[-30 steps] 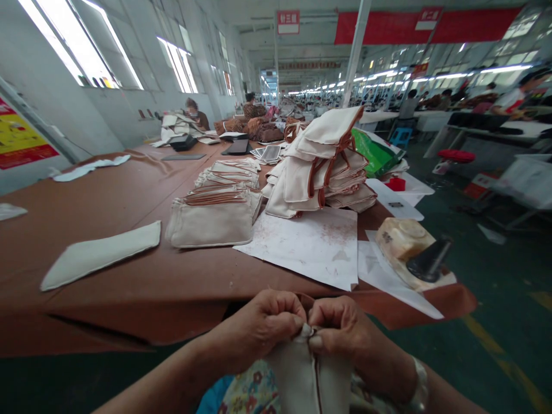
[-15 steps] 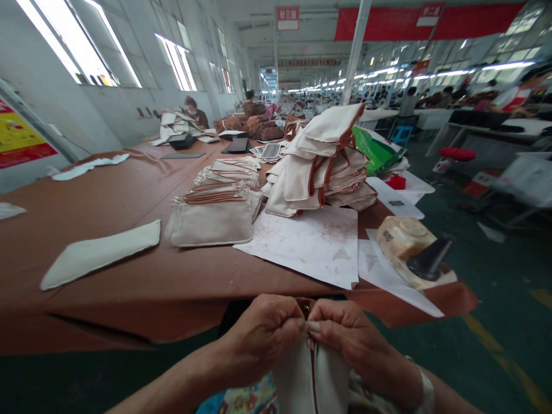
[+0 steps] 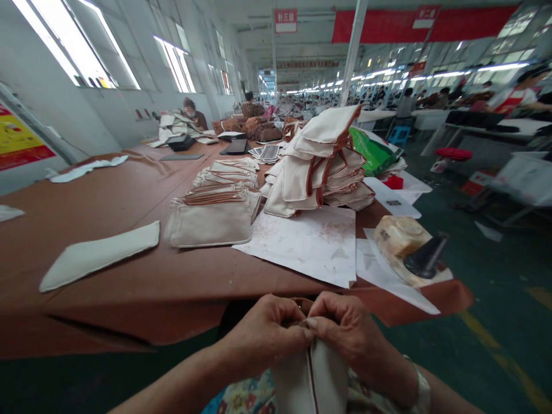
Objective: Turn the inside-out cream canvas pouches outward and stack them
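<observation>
In my lap, below the table edge, lies a cream leather-like piece with a brown seam [image 3: 292, 379] down its middle. My left hand [image 3: 273, 328] pinches the top of this piece at the seam. Close against it, my right hand [image 3: 347, 330] pinches the same spot, thumb tips almost touching. A brown strip with a small metal glint shows behind the fingers. What lies between the fingertips is hidden.
A row of flat cream pieces [image 3: 209, 224] and a taller brown-edged pile [image 3: 295, 178] stand on the brown-covered table [image 3: 129, 270]. A white sheet [image 3: 302, 247] lies in front. At right sits a yellowed block-shaped container [image 3: 401, 236] with a black cone [image 3: 426, 259]. A person sits far back.
My right hand's knuckles have lifted a little and its fingers have shifted at the seam. The left thumb has moved slightly lower. Both hands keep their pinch.
</observation>
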`<act>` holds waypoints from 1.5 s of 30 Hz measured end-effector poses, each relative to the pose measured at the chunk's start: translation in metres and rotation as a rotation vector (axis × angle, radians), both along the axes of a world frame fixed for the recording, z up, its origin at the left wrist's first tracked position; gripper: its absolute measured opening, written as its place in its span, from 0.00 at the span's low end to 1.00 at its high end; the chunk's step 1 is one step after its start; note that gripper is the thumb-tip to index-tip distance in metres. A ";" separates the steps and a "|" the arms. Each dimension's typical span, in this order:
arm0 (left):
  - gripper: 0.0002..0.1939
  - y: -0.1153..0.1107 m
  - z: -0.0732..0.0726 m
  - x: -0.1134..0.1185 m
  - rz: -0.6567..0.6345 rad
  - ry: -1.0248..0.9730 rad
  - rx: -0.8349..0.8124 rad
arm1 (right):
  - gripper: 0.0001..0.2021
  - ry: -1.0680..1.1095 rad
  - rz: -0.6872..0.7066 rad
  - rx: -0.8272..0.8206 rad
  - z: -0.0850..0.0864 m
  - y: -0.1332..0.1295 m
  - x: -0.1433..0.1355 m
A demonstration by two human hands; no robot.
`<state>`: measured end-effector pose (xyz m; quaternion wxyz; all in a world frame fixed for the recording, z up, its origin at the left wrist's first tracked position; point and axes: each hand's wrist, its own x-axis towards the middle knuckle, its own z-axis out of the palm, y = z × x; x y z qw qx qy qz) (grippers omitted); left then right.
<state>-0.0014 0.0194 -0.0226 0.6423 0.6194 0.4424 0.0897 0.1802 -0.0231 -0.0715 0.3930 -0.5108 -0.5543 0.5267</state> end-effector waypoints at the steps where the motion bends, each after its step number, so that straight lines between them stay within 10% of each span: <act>1: 0.14 -0.001 -0.001 0.001 0.026 -0.018 -0.030 | 0.10 -0.011 0.003 0.011 0.002 0.000 0.000; 9: 0.07 -0.005 -0.008 0.006 0.162 -0.150 -0.275 | 0.08 -0.073 0.049 0.184 0.010 -0.001 0.003; 20: 0.10 -0.007 -0.011 0.003 0.061 -0.078 0.044 | 0.08 -0.286 0.154 0.668 0.003 -0.005 0.007; 26: 0.07 -0.009 -0.012 0.002 0.138 -0.159 -0.096 | 0.14 -0.646 0.327 0.949 0.000 -0.013 0.017; 39: 0.18 -0.007 -0.014 0.000 0.124 -0.369 -0.208 | 0.18 -0.548 0.218 1.026 -0.001 -0.025 0.022; 45: 0.18 0.001 -0.014 -0.006 -0.011 -0.391 -0.067 | 0.11 -0.170 0.025 0.395 0.010 -0.020 0.024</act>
